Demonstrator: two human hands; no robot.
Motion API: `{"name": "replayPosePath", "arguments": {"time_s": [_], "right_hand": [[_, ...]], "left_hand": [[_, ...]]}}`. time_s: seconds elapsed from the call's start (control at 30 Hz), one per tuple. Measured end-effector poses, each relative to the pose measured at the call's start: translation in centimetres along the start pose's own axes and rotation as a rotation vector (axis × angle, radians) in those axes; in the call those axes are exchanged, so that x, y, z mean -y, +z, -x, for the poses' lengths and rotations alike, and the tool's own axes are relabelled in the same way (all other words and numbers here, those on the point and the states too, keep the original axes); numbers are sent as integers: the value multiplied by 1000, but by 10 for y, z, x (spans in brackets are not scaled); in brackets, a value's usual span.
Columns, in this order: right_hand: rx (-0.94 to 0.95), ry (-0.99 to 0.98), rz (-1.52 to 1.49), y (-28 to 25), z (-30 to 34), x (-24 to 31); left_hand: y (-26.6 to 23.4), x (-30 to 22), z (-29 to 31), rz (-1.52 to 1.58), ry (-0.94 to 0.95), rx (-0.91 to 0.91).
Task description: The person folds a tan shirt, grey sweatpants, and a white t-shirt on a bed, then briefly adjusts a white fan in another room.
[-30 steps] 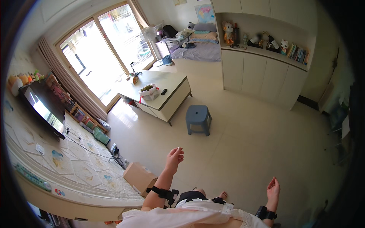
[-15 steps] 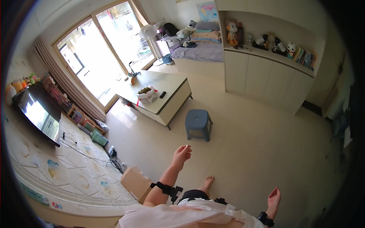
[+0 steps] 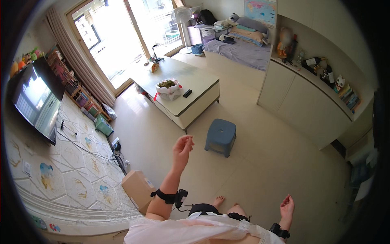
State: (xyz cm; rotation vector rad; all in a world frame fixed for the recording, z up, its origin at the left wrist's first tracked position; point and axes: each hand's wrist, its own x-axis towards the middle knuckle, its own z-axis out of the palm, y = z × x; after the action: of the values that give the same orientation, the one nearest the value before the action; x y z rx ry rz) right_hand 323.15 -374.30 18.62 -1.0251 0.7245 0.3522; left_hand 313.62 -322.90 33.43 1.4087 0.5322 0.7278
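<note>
My left hand is raised in front of me above the floor, its thumb and fingers drawn together in a pinch. Whatever may be between the fingertips is too small to make out. My right hand hangs out to the right, palm up, fingers loosely curled and apart, with nothing visible in it. Closest to the left hand is a blue plastic stool, standing on the floor ahead and not touched. Behind the stool stands a pale coffee table, bearing a white plastic bag of greenish stuff and a black remote.
A cardboard box sits by the left wall, near cables and a green bin. The television is on that wall. A cabinet runs along the right. Beyond are a bed and a standing fan.
I have come nearer to the stool and coffee table. My left hand has moved up and left in view, still pinched; my right hand has shifted slightly left and up.
</note>
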Motion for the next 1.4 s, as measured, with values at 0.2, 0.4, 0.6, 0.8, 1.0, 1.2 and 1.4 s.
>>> {"name": "replayPosePath", "arguments": {"time_s": [0.2,0.4,0.6,0.8,1.0,1.2,1.4], "right_hand": [[7,55,76,64,-58,22],[154,122,205,149,-127,37],[357,220,398,263,-148,1],[430,213,558,363,-100,-66],[493,234,635,446,-22,-173],[538,173,729,526,57,-250],[599,142,785,596,98,-305]], "left_hand": [[28,-136,-19,-153,798,8],[72,-200,9,124,1398,76],[53,-219,29,274,1588,-104],[-48,-216,17,-83,1627,-149],[-198,-233,20,-81,1718,-282],[-334,-241,6,-168,1623,-219],[-422,-253,-16,-148,1564,-132]]}}
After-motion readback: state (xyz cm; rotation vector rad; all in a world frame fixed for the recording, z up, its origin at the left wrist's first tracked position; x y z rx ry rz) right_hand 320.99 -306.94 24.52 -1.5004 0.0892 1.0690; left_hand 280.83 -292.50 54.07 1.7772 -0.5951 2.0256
